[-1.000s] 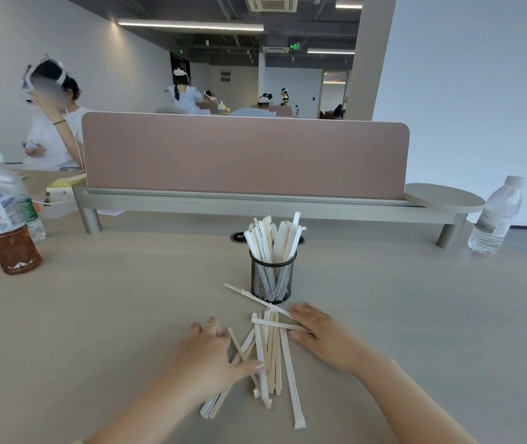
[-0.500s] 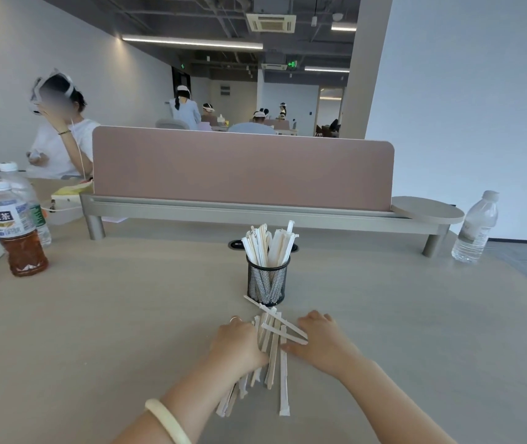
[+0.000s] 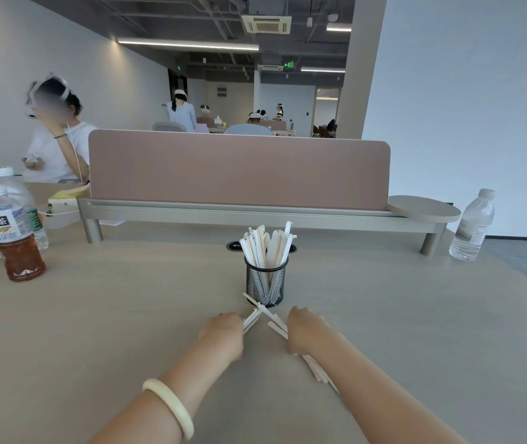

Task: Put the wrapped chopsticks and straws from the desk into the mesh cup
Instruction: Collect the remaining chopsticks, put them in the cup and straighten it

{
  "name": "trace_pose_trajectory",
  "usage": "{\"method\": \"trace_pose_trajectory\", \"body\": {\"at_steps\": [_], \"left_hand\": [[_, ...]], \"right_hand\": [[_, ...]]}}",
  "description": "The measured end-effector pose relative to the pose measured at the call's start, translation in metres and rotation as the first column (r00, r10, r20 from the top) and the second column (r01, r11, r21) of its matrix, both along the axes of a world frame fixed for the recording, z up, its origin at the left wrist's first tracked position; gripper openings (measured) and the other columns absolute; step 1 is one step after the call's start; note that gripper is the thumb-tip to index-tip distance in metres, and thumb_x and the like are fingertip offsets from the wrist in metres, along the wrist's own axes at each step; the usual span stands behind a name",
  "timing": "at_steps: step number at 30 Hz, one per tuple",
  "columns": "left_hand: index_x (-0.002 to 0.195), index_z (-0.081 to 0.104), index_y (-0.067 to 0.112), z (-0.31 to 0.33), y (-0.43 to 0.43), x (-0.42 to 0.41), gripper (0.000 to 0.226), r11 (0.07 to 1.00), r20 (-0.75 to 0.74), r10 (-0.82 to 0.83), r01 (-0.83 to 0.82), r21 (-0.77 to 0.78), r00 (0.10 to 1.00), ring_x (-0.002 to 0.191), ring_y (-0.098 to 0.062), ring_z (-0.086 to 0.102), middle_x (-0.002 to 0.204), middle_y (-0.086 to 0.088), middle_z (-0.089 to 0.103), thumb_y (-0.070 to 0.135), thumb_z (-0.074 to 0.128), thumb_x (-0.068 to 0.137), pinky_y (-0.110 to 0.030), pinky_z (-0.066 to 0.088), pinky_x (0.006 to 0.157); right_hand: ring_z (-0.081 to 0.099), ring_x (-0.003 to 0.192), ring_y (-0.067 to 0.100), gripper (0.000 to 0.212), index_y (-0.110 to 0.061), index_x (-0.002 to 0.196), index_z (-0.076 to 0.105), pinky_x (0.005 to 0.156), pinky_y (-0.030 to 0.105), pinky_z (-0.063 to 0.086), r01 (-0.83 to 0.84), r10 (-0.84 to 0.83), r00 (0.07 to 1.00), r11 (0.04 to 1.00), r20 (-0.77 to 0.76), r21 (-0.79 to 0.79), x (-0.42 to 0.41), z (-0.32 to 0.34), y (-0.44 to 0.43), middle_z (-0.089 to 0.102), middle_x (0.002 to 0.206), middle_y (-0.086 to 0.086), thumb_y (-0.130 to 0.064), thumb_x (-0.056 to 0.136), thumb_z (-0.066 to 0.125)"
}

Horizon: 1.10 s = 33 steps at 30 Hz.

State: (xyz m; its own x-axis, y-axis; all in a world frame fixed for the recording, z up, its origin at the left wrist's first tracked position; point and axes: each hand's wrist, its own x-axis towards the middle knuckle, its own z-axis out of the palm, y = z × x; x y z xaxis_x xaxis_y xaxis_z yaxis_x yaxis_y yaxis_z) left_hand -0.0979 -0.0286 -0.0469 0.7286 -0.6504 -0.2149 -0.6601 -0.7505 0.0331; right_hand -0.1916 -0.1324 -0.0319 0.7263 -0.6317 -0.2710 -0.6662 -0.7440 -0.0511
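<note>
Just before the black wire-mesh cup (image 3: 265, 285) on the beige surface (image 3: 127, 315), both hands — left (image 3: 223, 330), right (image 3: 304, 331) — each clutch pale paper-wrapped sticks (image 3: 276, 325).

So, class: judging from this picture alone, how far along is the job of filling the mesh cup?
Done: the mesh cup already stands packed with wrapped sticks. In hand: the left hand and right hand each close on a bundle of wrapped sticks on the desk. Left: lifting both bundles into the cup.
</note>
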Motion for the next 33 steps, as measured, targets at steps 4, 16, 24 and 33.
{"method": "trace_pose_trajectory", "body": {"at_steps": [4, 16, 24, 33], "left_hand": [[0.125, 0.047, 0.005, -0.002, -0.001, 0.001, 0.042, 1.0, 0.041, -0.012, 0.011, 0.023, 0.999, 0.121, -0.028, 0.053, 0.132, -0.011, 0.054, 0.005, 0.055, 0.084, -0.031, 0.044, 0.097], [0.105, 0.033, 0.009, -0.002, 0.019, 0.01, 0.018, 0.982, -0.072, -0.077, 0.063, -0.179, 0.994, 0.092, -0.034, 0.057, 0.093, -0.01, 0.047, 0.002, 0.032, 0.089, -0.035, 0.038, 0.07], [0.083, 0.045, 0.019, 0.008, 0.021, 0.021, 0.012, 0.634, -0.364, -0.24, -0.139, -0.76, 0.9, 0.052, -0.013, 0.037, 0.062, 0.003, 0.04, 0.026, 0.049, 0.092, -0.027, 0.031, 0.049], [0.062, 0.043, 0.011, 0.012, 0.002, -0.008, 0.032, 0.099, -0.356, -0.371, -0.345, -0.933, 0.857, 0.042, -0.004, 0.041, 0.044, 0.007, 0.043, 0.015, 0.05, 0.092, -0.01, 0.037, 0.049]], "right_hand": [[0.046, 0.131, 0.031, 0.049, 0.003, 0.135, 0.036, 0.103, 0.035, 0.041, 0.024, -0.024, 1.0, 0.999, 0.014, -0.026, 0.002, -0.007, -0.006, 0.045, 0.14, 0.017, -0.005, 0.09, 0.053], [0.058, 0.101, 0.033, 0.018, -0.017, 0.089, 0.043, 0.075, 0.035, 0.044, 0.047, -0.091, 0.96, 0.985, 0.266, 0.169, -0.007, -0.024, -0.03, 0.05, 0.087, 0.005, -0.003, 0.094, 0.033], [0.03, 0.048, 0.012, 0.027, -0.016, 0.075, 0.041, 0.048, 0.024, 0.026, -0.103, -0.337, 0.657, 0.846, 0.674, 0.524, -0.02, 0.003, -0.027, 0.034, 0.058, -0.005, -0.034, 0.093, 0.048], [0.019, 0.043, 0.009, 0.038, -0.015, 0.065, 0.034, 0.045, 0.025, 0.018, -0.424, -0.601, 0.151, 0.677, 0.785, 0.601, -0.005, 0.017, -0.01, 0.023, 0.048, -0.007, -0.03, 0.099, 0.044]]}}
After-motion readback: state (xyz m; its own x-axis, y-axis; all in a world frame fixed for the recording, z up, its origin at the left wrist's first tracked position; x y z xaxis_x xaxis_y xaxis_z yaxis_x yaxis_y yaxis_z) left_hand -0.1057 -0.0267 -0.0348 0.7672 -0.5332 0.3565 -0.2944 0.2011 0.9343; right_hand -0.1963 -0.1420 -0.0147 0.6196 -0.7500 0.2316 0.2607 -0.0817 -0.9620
